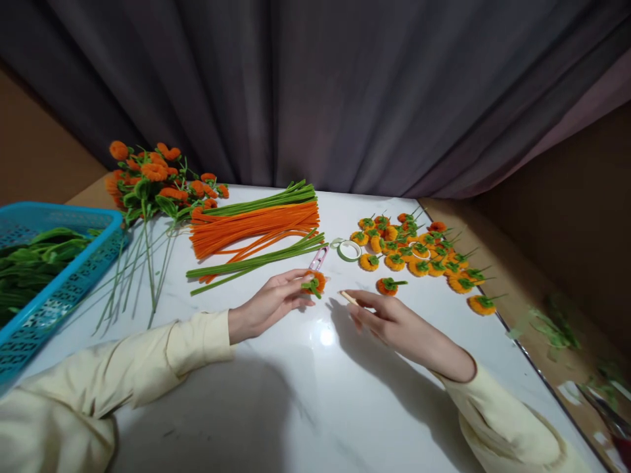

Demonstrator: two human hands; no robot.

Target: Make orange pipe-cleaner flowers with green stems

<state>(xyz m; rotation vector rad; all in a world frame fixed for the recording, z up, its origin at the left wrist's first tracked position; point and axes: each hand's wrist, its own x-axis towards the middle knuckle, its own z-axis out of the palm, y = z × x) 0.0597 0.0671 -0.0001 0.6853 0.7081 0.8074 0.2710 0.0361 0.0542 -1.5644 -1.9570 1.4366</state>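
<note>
One flower point(318, 282), finger-clamped in our left hand point(276, 300); one stick point(348, 297), fingertip-clamped in right hand point(394, 322): likely assembly, next move needing aim.

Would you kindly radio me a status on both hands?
Left hand holds flower. Right hand holds pale stick, apart from flower. Tape beyond, not between them.

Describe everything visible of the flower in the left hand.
The flower is small and round, with a fuzzy orange body that looks like chenille stem. Green pieces lie over the side facing the camera, with short ends jutting out. It is pinched at the fingertips of the left hand, apparently above the white tabletop. The pale stick in the right hand points toward it without touching.
</note>
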